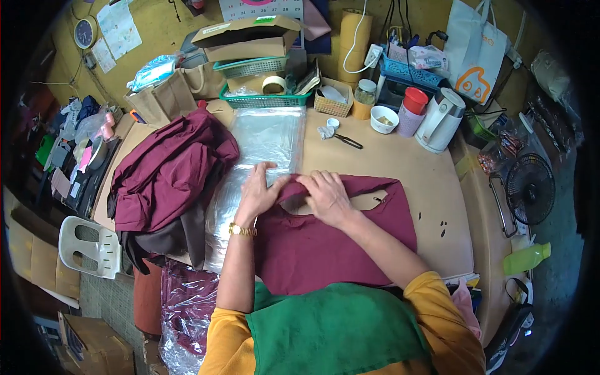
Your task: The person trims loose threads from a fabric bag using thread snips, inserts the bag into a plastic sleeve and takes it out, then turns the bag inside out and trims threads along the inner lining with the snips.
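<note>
Left to right. Maroon heap (pixel 175 169) at 10 o'clock, parked on the worktop (pixel 431 187) edge, probably to keep the middle free; soft, crumpled, matte woven cloth, dark cloth (pixel 164 242) under it. Film-wrapped bundle (pixel 184 312) at 7 o'clock, below worktop level: glossy, crinkled, maroon showing through.

Clear plastic sleeves (pixel 269 134), 11 to 12 o'clock, laid flat, likely for easy reach; thin, shiny, long rectangles, running down between heap and garment.

Left hand (pixel 256 192) just above the sleeves, thumb spread from fingers, thumb side at the garment's rim; reads as steadying the edge, not clenched. Maroon garment (pixel 331 256) is at 6 o'clock, spread flat in front of the person, presumably so the cloth lies smooth. Rim forms a long oval opening, tan showing inside; small dark pull (pixel 379 200) at its right end.

Right hand (pixel 328 195) lies across the opening, fingers over the rim; thumb side unclear, can't tell if it's pinching.

Kettle (pixel 441 119), 2 o'clock: smooth white, rounded, well apart from the cloth.
</note>
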A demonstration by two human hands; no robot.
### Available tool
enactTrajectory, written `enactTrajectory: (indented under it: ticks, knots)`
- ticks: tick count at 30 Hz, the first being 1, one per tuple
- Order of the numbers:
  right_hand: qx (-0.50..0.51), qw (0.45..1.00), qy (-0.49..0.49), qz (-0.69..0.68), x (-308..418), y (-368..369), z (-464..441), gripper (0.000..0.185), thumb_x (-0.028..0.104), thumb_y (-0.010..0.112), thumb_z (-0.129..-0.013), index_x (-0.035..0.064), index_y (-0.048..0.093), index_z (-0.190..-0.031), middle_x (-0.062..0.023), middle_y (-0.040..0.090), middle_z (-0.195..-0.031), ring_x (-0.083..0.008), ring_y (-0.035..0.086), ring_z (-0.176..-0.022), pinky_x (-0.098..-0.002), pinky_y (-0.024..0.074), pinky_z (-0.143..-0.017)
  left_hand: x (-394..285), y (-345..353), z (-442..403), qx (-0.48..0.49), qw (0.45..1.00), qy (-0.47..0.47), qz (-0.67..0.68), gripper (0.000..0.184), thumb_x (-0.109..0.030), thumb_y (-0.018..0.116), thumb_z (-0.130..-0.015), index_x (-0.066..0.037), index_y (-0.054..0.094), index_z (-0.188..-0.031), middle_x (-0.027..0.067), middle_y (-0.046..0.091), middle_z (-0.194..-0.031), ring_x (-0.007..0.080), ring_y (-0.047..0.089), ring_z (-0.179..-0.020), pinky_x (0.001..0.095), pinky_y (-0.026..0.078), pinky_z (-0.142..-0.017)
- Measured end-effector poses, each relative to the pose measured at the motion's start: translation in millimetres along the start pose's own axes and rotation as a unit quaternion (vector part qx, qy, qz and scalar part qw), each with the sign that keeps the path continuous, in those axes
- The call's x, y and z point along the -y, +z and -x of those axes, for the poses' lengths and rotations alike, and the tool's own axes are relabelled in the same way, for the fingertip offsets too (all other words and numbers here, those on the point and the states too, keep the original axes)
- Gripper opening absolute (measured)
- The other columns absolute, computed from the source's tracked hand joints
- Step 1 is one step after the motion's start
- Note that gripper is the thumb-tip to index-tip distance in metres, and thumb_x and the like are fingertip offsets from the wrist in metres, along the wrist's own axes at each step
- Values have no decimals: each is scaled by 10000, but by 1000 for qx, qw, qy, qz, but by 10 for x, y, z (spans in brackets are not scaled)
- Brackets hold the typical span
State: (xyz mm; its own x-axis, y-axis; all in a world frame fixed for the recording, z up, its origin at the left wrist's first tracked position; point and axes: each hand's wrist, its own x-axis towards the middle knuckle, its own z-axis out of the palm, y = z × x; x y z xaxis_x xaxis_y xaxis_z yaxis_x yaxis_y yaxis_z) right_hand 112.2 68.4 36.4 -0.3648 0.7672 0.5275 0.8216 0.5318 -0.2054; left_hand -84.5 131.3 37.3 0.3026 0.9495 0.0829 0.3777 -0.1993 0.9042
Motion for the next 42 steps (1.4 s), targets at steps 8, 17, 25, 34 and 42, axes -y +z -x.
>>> enactTrajectory:
  ticks: [8, 17, 25, 34, 42]
  knots:
    - [27, 996, 30, 82, -481, 207, 267, 250, 93, 667, -758, 76, 652, -1007, -94, 645, -878, -272, 621, -882, -392, 421, -838, -113, 93, 74, -41, 919, 197, -340, 105, -154, 699, -802, -84, 733, -872, 122, 710, -829, 292, 687, -795, 413, 507, -817]
    - [-84, 978, 148, 122, -780, -693, 235, 536, 247, 658, -838, 40, 515, -1311, -211, 470, -1371, -407, 423, -1282, -526, 343, -1038, -428, 303, 308, -111, 899, 212, -368, 499, -265, 652, -868, -124, 503, -1323, 166, 474, -1376, 361, 425, -1291, 558, 298, -1059]
    - [87, 945, 216, 229, -838, -497, 1280, 599, 441, 599, -890, 99, 478, -1367, -168, 391, -1466, -348, 296, -1404, -654, 164, -1115, 264, 271, 485, 20, 881, 71, -467, 706, -590, 474, -923, -155, 399, -1474, 116, 295, -1567, 323, 209, -1467, 668, 68, -1126]
    - [155, 970, 185, -40, -566, -1230, 1662, 426, 84, 735, -683, 68, 555, -1068, -156, 480, -1262, -372, 444, -1220, -502, 350, -1040, -68, -366, 1153, 141, 924, 143, -324, 723, -173, 842, -581, -144, 581, -1255, 203, 376, -1489, 430, 281, -1413, 570, 270, -1113]
    - [14, 994, 108, 13, -716, -1291, 1637, 270, -85, 565, -527, 58, 406, -693, -81, 390, -687, -283, 464, -701, -361, 331, -736, 68, -190, 1195, 55, 934, 189, -300, 305, -25, 713, -547, -60, 495, -758, 95, 512, -748, 316, 517, -729, 410, 445, -692]
